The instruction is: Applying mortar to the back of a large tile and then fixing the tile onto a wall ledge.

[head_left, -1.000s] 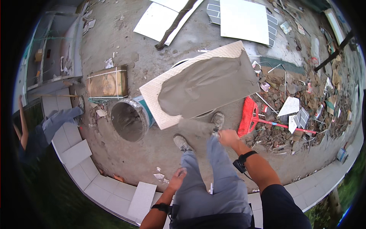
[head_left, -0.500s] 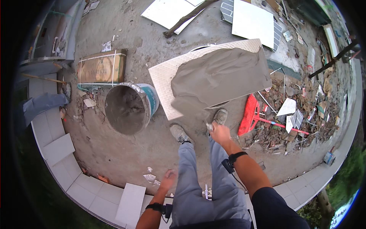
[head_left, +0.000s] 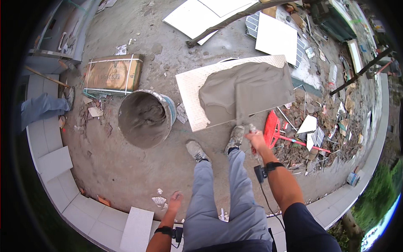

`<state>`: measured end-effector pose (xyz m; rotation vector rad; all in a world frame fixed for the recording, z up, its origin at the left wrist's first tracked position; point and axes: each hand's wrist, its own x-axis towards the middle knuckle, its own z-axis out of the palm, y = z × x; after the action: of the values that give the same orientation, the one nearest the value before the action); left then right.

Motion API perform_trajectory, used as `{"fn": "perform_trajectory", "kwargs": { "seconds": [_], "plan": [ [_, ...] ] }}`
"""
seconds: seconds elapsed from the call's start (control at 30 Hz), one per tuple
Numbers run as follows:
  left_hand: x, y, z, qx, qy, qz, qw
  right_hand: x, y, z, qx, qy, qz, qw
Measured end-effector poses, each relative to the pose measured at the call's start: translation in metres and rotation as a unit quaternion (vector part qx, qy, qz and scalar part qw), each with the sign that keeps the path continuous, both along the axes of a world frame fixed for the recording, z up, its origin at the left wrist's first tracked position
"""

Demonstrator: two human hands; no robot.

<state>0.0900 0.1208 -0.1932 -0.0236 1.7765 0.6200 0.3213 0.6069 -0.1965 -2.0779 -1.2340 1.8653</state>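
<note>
My right hand (head_left: pixel 257 139) is closed round the handle of a trowel (head_left: pixel 240 101). Its mortar-coated blade lies against the wet grey mortar (head_left: pixel 218 92) spread over a pale tile (head_left: pixel 187 84) with a textured back. The tile rests just ahead of my shoes, its left end and far edge still bare. My left hand (head_left: pixel 175 201) hangs low beside my left leg, holding nothing, fingers loosely apart. Left of the tile stands a round bucket (head_left: pixel 172 110) with grey mortar (head_left: pixel 149 115) inside.
A strapped cardboard box (head_left: pixel 111 74) lies behind the bucket. To the right are a red broom (head_left: pixel 272 128) and rubble (head_left: pixel 312 113). White panels (head_left: pixel 277 38) and a wooden pole (head_left: pixel 222 23) lie beyond the tile. Another person's leg (head_left: pixel 44 108) shows at the left.
My right hand has moved right, drawing the trowel across the mortar, which now shows a flat strip near the middle. My left hand remains low. The view has shifted slightly.
</note>
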Motion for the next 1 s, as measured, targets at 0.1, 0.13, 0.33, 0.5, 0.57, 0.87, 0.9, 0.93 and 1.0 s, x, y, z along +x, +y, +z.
{"fn": "perform_trajectory", "kwargs": {
  "seconds": [0.1,0.13,0.33,0.5,0.57,0.87,0.9,0.93,1.0],
  "plan": [
    [0.013,0.01,0.004,0.024,-0.012,0.019,0.999,-0.026,-0.044,-0.003,-0.04,-0.029,0.109,0.993],
    [0.018,0.017,0.006,0.023,-0.014,0.022,0.999,-0.027,-0.056,-0.008,-0.002,-0.018,0.152,0.988],
    [0.023,0.037,0.025,0.02,-0.039,0.014,0.999,-0.015,-0.086,-0.011,0.126,-0.155,0.368,0.908],
    [0.022,0.03,0.027,0.016,-0.011,0.016,1.0,0.009,-0.062,0.003,0.151,-0.213,0.523,0.811],
    [0.02,0.016,0.019,0.011,-0.013,0.027,0.999,0.022,-0.058,0.015,0.147,-0.203,0.565,0.786],
    [0.034,-0.005,0.003,0.016,-0.026,0.058,0.998,-0.03,0.013,0.052,0.128,-0.083,0.368,0.917],
    [0.036,-0.009,0.0,0.01,-0.027,0.055,0.998,-0.049,0.025,0.048,0.129,-0.08,0.37,0.917],
    [0.038,-0.005,0.0,0.012,-0.028,0.057,0.998,-0.065,0.037,0.046,0.108,-0.07,0.309,0.942],
    [0.041,0.005,0.006,0.01,-0.037,0.042,0.998,-0.088,0.032,0.044,0.086,-0.06,0.249,0.963]
  ]
}}
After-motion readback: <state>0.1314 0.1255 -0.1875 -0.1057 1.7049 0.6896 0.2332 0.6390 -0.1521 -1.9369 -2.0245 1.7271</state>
